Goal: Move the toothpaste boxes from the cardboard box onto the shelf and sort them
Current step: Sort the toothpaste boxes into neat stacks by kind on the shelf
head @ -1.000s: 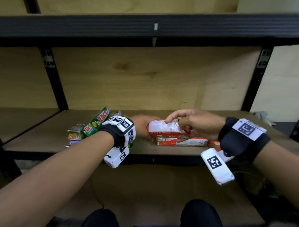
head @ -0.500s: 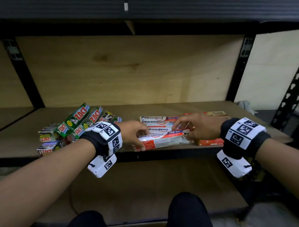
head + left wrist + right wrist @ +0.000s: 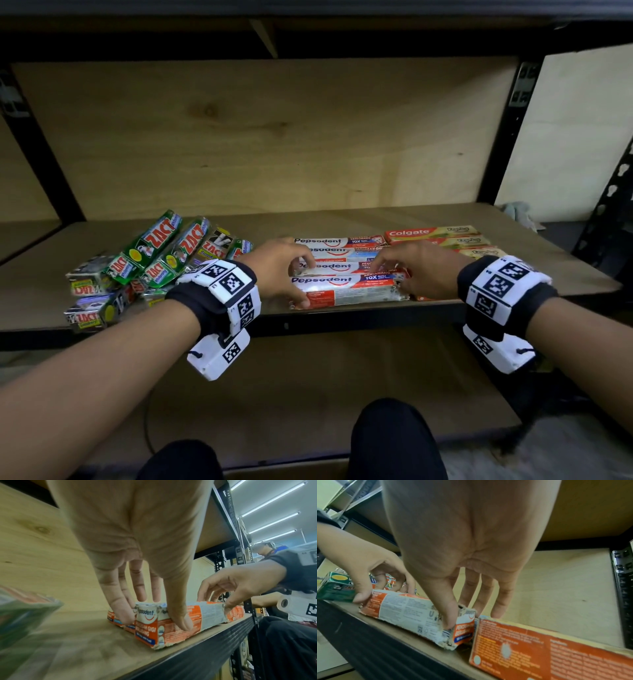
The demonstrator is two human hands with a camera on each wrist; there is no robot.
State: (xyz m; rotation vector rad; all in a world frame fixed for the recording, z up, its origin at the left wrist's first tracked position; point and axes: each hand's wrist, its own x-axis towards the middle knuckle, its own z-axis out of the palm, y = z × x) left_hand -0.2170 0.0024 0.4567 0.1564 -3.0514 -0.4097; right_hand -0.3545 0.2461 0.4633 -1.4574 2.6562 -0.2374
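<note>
The front Pepsodent box (image 3: pixel 346 291) lies flat along the shelf's front edge (image 3: pixel 342 322), before three more Pepsodent boxes (image 3: pixel 339 253). My left hand (image 3: pixel 284 270) pinches its left end, thumb (image 3: pixel 183 622) on the near side and the other fingers behind. My right hand (image 3: pixel 411 270) pinches its right end the same way, thumb (image 3: pixel 448 619) on the near side. The box (image 3: pixel 202 616) is worn white along its edges (image 3: pixel 402 609). No cardboard box is in view.
Green ZACT boxes (image 3: pixel 154 253) lie in a loose heap at the left of the shelf. Colgate boxes (image 3: pixel 435 236) lie in a row right of the Pepsodent ones, the nearest (image 3: pixel 556 655) almost touching the held box. Bare shelf board (image 3: pixel 555 260) shows at the far right.
Both hands have lowered the Pepsodent box from above the row onto the shelf front and straightened it parallel to the other Pepsodent boxes. The head camera has dropped and moved closer.
</note>
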